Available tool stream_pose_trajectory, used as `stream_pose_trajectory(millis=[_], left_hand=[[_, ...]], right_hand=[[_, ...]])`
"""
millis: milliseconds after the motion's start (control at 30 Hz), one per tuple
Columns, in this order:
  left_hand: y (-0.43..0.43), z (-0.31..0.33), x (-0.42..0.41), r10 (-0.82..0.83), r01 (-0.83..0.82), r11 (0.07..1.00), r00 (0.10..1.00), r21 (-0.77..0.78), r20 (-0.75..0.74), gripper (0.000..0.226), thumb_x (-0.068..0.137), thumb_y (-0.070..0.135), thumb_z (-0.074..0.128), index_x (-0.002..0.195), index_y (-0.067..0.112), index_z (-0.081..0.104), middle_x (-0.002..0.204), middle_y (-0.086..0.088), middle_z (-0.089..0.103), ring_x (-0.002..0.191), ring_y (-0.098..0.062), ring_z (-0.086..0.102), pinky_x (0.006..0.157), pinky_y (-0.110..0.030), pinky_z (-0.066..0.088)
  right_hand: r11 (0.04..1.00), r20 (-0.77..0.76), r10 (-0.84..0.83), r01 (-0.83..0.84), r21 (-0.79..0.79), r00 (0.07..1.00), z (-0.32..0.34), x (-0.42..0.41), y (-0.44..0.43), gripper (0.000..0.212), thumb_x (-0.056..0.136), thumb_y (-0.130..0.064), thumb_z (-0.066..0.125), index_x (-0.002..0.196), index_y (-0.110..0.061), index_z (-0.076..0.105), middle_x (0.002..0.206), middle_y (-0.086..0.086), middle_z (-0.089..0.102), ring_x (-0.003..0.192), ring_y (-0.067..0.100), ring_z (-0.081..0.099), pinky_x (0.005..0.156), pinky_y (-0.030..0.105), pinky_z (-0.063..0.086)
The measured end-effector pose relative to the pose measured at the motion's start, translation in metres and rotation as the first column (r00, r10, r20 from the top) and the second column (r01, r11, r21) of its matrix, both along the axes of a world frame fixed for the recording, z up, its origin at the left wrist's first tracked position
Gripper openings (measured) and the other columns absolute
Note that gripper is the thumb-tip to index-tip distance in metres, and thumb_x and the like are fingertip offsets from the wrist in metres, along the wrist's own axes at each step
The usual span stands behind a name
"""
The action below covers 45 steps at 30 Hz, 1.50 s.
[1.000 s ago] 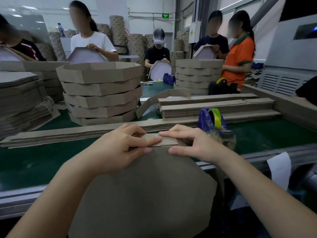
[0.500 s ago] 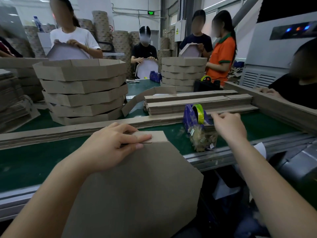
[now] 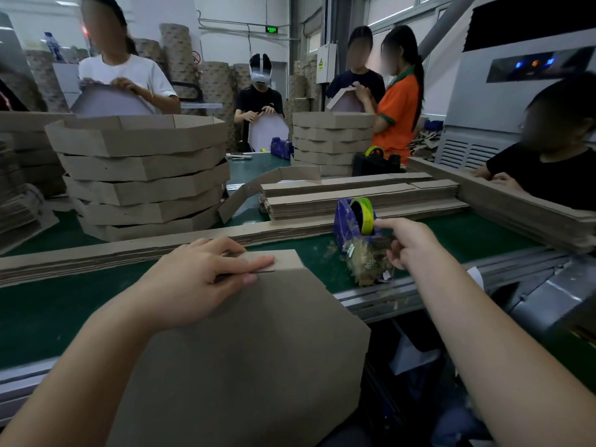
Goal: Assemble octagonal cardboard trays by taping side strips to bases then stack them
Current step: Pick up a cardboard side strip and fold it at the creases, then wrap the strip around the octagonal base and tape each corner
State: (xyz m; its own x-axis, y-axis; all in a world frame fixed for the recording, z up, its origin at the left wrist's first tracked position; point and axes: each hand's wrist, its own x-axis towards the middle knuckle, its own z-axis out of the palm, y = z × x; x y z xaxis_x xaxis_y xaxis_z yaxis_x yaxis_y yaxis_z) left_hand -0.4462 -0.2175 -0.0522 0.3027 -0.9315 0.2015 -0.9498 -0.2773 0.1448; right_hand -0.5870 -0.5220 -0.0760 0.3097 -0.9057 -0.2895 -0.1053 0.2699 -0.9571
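Lower centre: octagonal base (image 3: 258,350) tilted against the table edge (image 3: 380,295), side strip (image 3: 283,259) pinched to its top edge by left hand (image 3: 206,279). Right of centre: right hand (image 3: 406,243) curled at the tape dispenser (image 3: 353,227), forefinger on the roll; gripping tape or not, cannot tell. Upper left: finished trays (image 3: 142,175) stacked. Apparently left for this one: all taping, then stacking

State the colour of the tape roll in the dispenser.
The tape roll is yellow-green, seen best in the head view.
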Motion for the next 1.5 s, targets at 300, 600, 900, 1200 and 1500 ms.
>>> stream_pose_trajectory(millis=[300, 600, 900, 1200, 1500], left_hand=[[-0.002, -0.001, -0.002, 0.021, -0.021, 0.999, 1.000, -0.042, -0.014, 0.042, 0.081, 0.064, 0.023, 0.122, 0.074, 0.031, 0.130, 0.026, 0.045, 0.121, -0.004, 0.040, 0.097, -0.032, 0.038], [0.000, -0.005, -0.002, 0.051, -0.076, 0.978, 0.991, -0.193, -0.127, 0.029, 0.090, 0.048, 0.056, 0.115, 0.063, 0.054, 0.129, 0.031, 0.054, 0.123, 0.003, 0.045, 0.098, -0.028, 0.040], [-0.002, -0.002, -0.005, 0.059, -0.071, 0.989, 0.994, -0.126, -0.091, 0.032, 0.094, 0.042, 0.054, 0.124, 0.054, 0.055, 0.130, 0.025, 0.054, 0.120, -0.006, 0.045, 0.099, -0.031, 0.037], [0.004, -0.001, -0.007, 0.013, -0.033, 0.988, 0.991, -0.151, -0.135, 0.044, 0.095, 0.026, 0.059, 0.126, 0.055, 0.048, 0.131, 0.024, 0.053, 0.123, -0.009, 0.042, 0.103, -0.039, 0.034], [0.005, -0.004, -0.008, 0.082, -0.127, 0.973, 0.972, -0.195, -0.222, 0.025, 0.089, 0.031, 0.065, 0.109, 0.042, 0.054, 0.124, 0.014, 0.058, 0.118, -0.011, 0.050, 0.099, -0.037, 0.040]], right_hand=[[0.995, 0.501, -0.072, 0.100, -0.029, 0.862, -0.034, -0.019, 0.019, 0.031, 0.074, 0.003, 0.057, 0.048, -0.012, 0.058, 0.055, -0.002, 0.053, 0.059, 0.012, 0.047, 0.068, 0.030, 0.043], [0.740, -0.224, -0.290, 0.069, -0.669, 0.930, -0.051, -0.047, 0.039, 0.021, 0.084, -0.019, 0.068, 0.066, -0.010, 0.060, 0.105, 0.007, 0.045, 0.081, 0.025, 0.054, 0.067, 0.032, 0.035], [0.863, 0.458, 0.442, -0.226, -0.453, 0.771, -0.029, -0.008, 0.196, 0.006, 0.075, -0.022, 0.073, 0.070, -0.020, 0.075, 0.050, -0.005, 0.054, 0.046, 0.007, 0.046, 0.044, 0.017, 0.038], [0.973, 0.514, 0.230, -0.212, -0.095, 0.826, -0.028, 0.024, 0.220, 0.021, 0.083, -0.018, 0.075, 0.063, -0.010, 0.073, 0.039, 0.001, 0.042, 0.033, 0.010, 0.033, 0.034, 0.019, 0.028], [0.971, 0.457, 0.239, -0.227, -0.080, 0.857, -0.033, 0.026, 0.218, 0.027, 0.084, -0.018, 0.073, 0.060, -0.005, 0.071, 0.037, 0.001, 0.039, 0.032, 0.011, 0.030, 0.036, 0.019, 0.025]])
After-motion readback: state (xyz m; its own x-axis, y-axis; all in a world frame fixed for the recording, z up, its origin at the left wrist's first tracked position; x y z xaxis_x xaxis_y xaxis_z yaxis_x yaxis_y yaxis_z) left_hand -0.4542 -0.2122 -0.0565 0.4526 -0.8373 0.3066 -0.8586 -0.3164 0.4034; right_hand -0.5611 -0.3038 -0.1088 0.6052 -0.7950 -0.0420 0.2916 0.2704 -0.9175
